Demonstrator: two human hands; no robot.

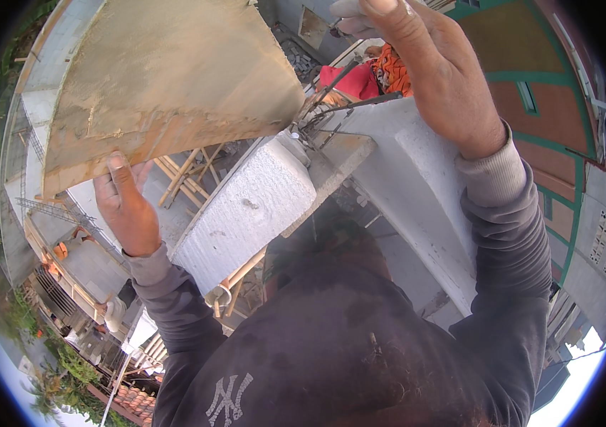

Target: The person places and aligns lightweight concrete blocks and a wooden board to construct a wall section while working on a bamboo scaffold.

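Observation:
A large tan panel [182,71] with a rough, plaster-smeared face fills the upper left. At its lower edge my left hand [128,206] grips, thumb against the face and the other fingers partly hidden. My right hand [441,78] is raised at the top, to the right of the panel and apart from it. Its thumb is stretched out, and nothing shows in it; the dusty fingertips are partly cut off by the frame. Between my arms runs a pale, rough concrete beam [249,203], with a bundle of bare steel rods [310,121] at its far end.
A second pale concrete beam [424,171] slants down on the right. Bamboo poles [185,174] stand below on the left. Orange and red cloth [392,71] lies beyond the rods. A person in orange [61,250] is far below left. A green-trimmed building [548,92] rises at right.

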